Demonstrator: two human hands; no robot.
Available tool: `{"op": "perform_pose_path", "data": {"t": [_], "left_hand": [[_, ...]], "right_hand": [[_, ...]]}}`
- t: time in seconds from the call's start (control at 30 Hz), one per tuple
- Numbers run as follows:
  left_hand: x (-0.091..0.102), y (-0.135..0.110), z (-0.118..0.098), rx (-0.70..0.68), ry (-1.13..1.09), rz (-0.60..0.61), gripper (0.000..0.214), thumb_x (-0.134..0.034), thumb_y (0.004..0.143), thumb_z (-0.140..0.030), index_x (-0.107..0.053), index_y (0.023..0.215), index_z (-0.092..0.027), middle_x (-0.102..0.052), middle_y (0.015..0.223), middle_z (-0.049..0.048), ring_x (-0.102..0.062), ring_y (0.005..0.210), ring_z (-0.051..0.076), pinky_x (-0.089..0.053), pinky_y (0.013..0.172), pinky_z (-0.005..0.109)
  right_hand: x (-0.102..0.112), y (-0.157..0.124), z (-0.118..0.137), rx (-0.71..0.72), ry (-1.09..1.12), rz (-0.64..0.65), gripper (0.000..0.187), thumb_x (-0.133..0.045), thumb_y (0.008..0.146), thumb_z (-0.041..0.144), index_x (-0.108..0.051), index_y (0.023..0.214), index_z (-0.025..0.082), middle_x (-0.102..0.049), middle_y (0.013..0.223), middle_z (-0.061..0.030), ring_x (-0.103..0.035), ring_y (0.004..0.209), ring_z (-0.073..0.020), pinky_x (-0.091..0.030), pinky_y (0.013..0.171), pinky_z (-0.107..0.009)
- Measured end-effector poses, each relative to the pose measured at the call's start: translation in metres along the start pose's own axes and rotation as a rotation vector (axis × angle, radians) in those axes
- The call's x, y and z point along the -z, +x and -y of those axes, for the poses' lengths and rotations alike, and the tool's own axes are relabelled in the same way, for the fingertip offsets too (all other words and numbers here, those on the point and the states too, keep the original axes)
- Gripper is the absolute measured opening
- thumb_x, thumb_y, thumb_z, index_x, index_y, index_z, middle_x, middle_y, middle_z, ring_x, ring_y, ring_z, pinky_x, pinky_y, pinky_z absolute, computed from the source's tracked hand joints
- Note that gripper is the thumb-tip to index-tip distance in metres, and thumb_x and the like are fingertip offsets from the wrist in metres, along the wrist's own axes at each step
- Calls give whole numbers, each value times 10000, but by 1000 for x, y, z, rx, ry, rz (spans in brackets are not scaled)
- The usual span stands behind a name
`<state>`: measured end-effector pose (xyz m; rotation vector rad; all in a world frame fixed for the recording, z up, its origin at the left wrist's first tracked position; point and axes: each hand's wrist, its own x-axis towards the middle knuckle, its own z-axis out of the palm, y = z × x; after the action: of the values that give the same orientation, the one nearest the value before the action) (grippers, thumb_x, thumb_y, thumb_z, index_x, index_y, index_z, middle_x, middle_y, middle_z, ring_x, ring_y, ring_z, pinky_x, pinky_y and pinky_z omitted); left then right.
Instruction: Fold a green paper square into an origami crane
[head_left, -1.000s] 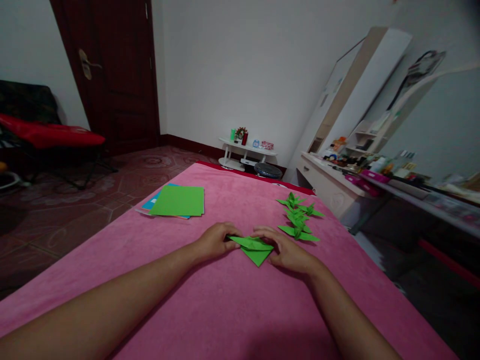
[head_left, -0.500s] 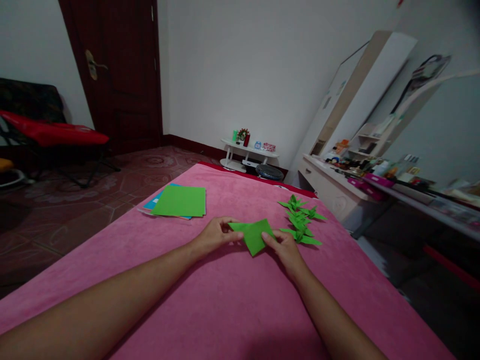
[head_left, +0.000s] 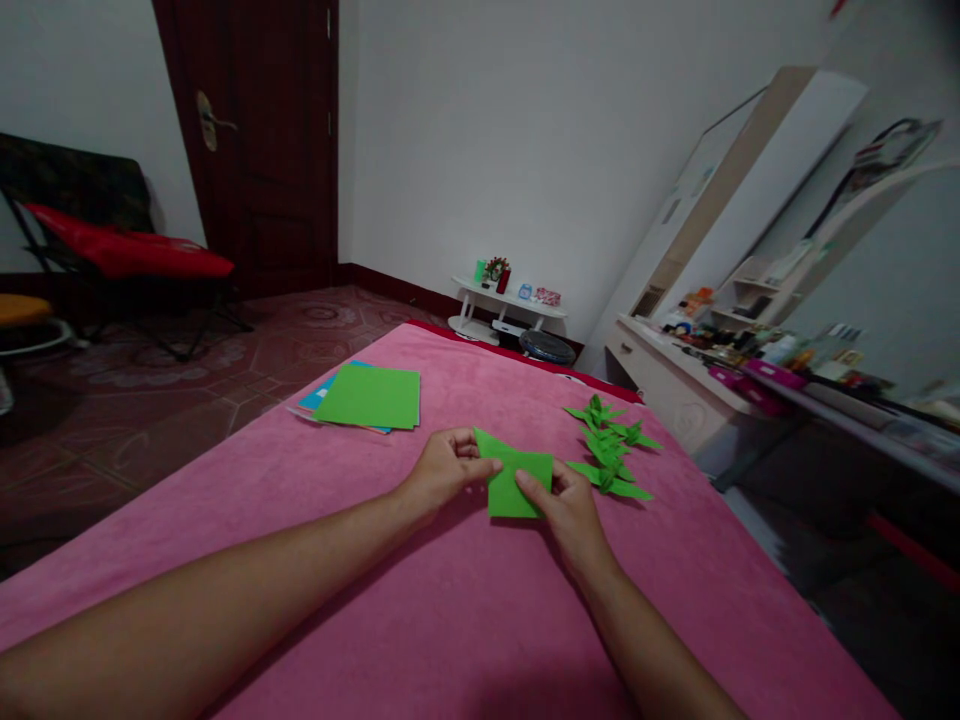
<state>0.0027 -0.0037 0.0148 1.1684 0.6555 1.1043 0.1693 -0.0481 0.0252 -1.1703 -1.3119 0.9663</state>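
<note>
A folded green paper (head_left: 516, 478) sits just above the pink cloth (head_left: 450, 600), held between both hands. My left hand (head_left: 444, 468) pinches its left edge with thumb and fingers. My right hand (head_left: 564, 505) pinches its lower right part, thumb on top. The paper looks like a folded square with a crease along its top. Several finished green paper cranes (head_left: 611, 455) lie in a row to the right of my right hand.
A stack of flat paper sheets (head_left: 369, 397), green on top with blue beneath, lies at the far left of the cloth. Beyond the bed stand a small white table (head_left: 510, 300), a cluttered desk (head_left: 720, 360) at right and a red chair (head_left: 127, 255) at left.
The green paper was pressed flat as a triangle on the cloth; both hands have lifted and turned it, and it now shows a squarer face. The camera view shifted slightly left.
</note>
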Motion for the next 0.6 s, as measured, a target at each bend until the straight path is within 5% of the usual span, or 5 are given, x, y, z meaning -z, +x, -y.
{"op": "perform_pose_path", "data": {"t": [0.27, 0.43, 0.6], "left_hand": [[-6, -4, -2, -8, -76, -99, 414, -783, 588, -303, -593, 920, -143, -653, 723, 26, -592, 554, 113, -440, 523, 217], [-7, -3, -1, 8, -76, -94, 449, -806, 556, -288, -574, 918, -155, -625, 641, -16, -570, 493, 106, -447, 505, 229], [-10, -6, -1, 26, -87, -8, 476, -826, 519, -270, -619, 927, -139, -681, 819, 58, -638, 654, 151, -493, 630, 273]], "right_hand": [[-9, -7, 0, -78, 129, 82, 255, -723, 685, 337, -670, 866, 165, -671, 743, -22, -595, 635, -163, -481, 607, -274], [-9, -7, 3, -13, 55, -24, 200, -725, 682, 334, -684, 814, 190, -673, 761, -12, -592, 648, -165, -472, 608, -268], [-7, -8, 0, -31, 137, -127, 123, -750, 652, 289, -703, 702, 188, -669, 665, 2, -571, 573, -145, -454, 571, -261]]}}
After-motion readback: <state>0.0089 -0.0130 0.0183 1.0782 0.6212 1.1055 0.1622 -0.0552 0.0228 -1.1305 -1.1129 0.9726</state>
